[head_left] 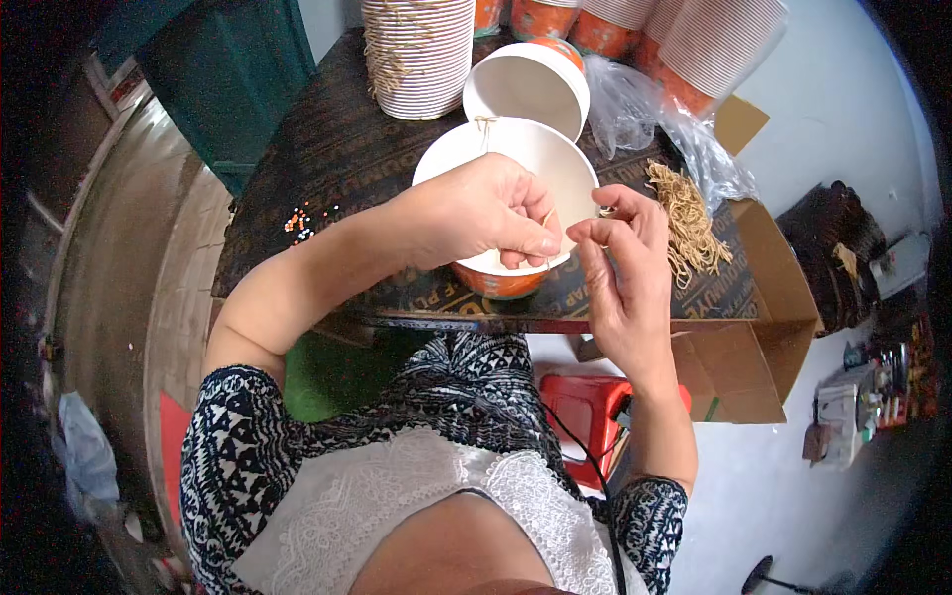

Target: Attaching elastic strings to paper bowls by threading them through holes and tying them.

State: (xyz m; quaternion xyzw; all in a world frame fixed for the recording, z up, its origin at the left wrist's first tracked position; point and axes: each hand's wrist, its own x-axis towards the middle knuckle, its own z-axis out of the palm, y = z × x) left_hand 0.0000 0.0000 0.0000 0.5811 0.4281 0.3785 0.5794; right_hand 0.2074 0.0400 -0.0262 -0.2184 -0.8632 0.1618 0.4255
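A paper bucket [504, 284], white inside and orange outside, stands at the table's near edge, with a piece of tan cord [484, 126] tied at its far rim. Over its opening, my left hand [491, 213] is closed, thumb and forefinger pinching a thin tan cord. My right hand [630, 263] is just to the right, by the bucket's right rim. Its thumb and forefinger are pinched together, and a bit of tan cord shows between the fingers. The fingertips of both hands are close but apart. The bucket's near rim is partly hidden by my hands.
Behind stands a tall stack of paper buckets [421, 59] with cords on its side. A tipped bucket [526, 89], more stacks [719, 55] and a clear plastic bag [635, 104] lie beyond. Tan cords [689, 223] lie right, beside a cardboard box [773, 268]; small beads [297, 223] lie left.
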